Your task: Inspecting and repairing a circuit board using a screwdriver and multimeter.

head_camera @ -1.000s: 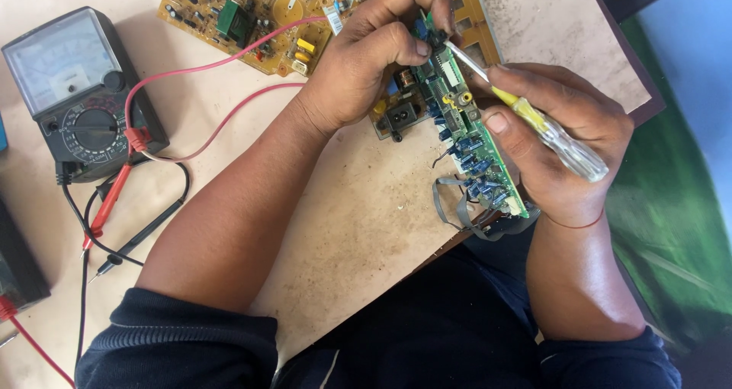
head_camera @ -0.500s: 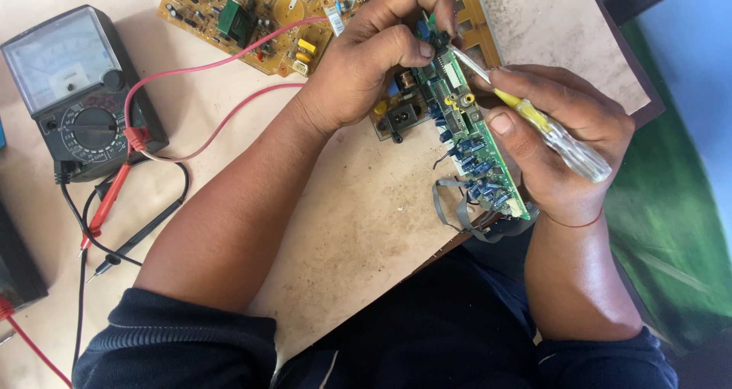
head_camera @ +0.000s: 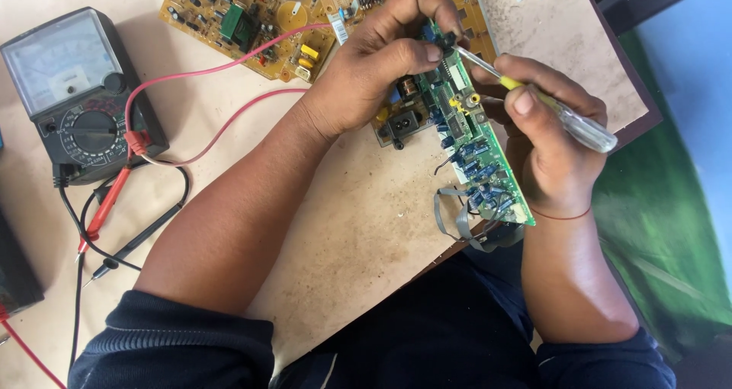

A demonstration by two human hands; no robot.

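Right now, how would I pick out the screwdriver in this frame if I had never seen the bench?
Start at the tan workbench and find the green circuit board held at its right edge. The screwdriver lies in the right hand, its tip at the board's top end by the left hand's fingers. Its clear handle with a yellow core sets it apart.

The left hand hides the far part of the green circuit board and whatever its fingertips pinch there. The yellow circuit board runs off the far edge, and the black box is cut by the left edge
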